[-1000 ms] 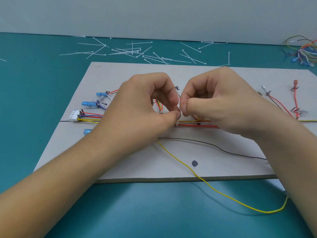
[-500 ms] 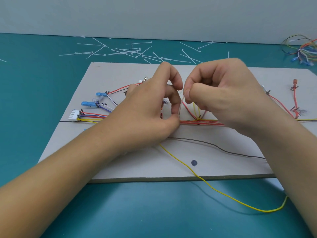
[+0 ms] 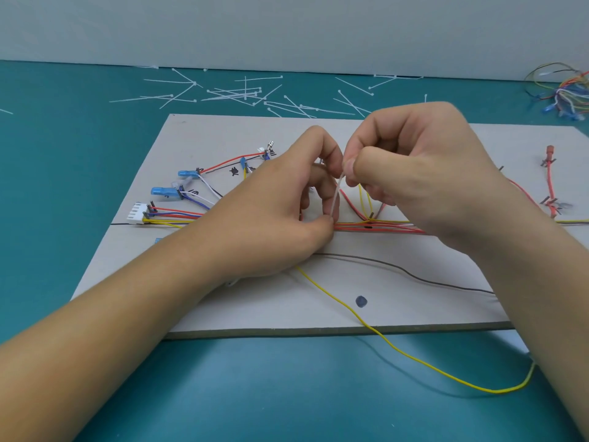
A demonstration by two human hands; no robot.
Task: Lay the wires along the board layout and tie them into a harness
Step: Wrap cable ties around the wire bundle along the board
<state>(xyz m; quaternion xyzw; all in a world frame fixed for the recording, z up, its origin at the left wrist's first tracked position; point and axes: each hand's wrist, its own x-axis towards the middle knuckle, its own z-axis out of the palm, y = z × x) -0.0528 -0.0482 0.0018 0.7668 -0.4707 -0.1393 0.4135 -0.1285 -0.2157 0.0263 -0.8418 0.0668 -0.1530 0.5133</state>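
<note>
— What are the hands doing?

— They are close together, almost touching. The right hand [image 3: 414, 173] is curled up, and its thumb and finger pinch the top end of a white tie [image 3: 335, 196]. The left hand [image 3: 287, 218] is curled too. Its thumb and fingertip pinch the bottom of that tie, down low.

— Which way does the tie go?

— It stands almost straight up between the two hands and leans a little toward the right hand at the top. The bottom end sits on the bunch of wires [image 3: 382, 226].

— And the wires?

— The bunch lies flat on the board [image 3: 223, 132]. It runs sideways, from under the left hand to under the right hand. So the tie crosses it.

— Which hand is nearer the wires?

— The left one. It touches them. The right hand is higher up.

— What comes next, do you think?

— I think the right hand pulls up while the left hand holds the bunch down. That would make the loop tight. I cannot see the loop itself, as fingers hide it.

— What else is around?

— A loose yellow wire [image 3: 398, 349] and a dark wire [image 3: 414, 275] trail out on the near side of the hands. A white plug [image 3: 137, 212] lies out past the left hand. Loose ties [image 3: 239, 92] lie on the surface [image 3: 63, 154] on the far side of the hands, beyond the board.
</note>
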